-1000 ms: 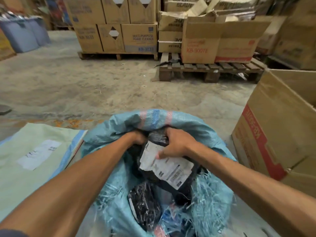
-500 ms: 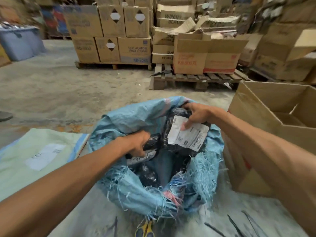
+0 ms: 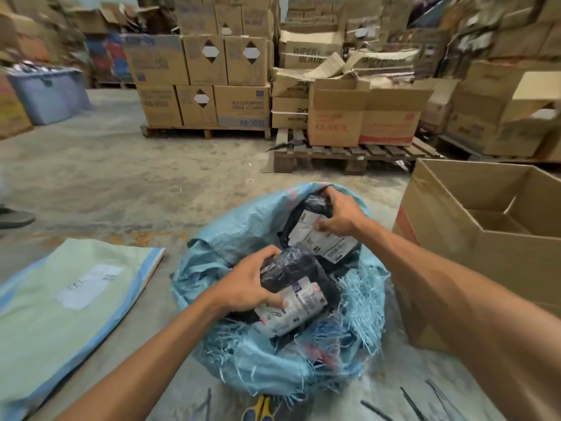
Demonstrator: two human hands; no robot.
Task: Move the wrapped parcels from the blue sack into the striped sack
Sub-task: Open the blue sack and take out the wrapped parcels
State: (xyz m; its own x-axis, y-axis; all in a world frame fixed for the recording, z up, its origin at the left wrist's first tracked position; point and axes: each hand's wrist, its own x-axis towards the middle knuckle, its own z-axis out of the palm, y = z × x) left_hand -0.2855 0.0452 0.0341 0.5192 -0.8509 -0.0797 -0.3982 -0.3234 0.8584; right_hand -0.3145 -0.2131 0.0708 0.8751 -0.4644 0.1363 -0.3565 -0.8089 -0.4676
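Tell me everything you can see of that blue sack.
The blue sack looks like woven plastic, slumped on the concrete floor with its mouth rolled open and its cut edge frayed into loose strands. Inside lie black wrapped parcels with white labels. The left hand and right hand reach into it, each gripping one.

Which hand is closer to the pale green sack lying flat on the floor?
Left. The left hand grips a black parcel in the blue sack, just right of the pale green sack; the right hand grips a second parcel farther right.
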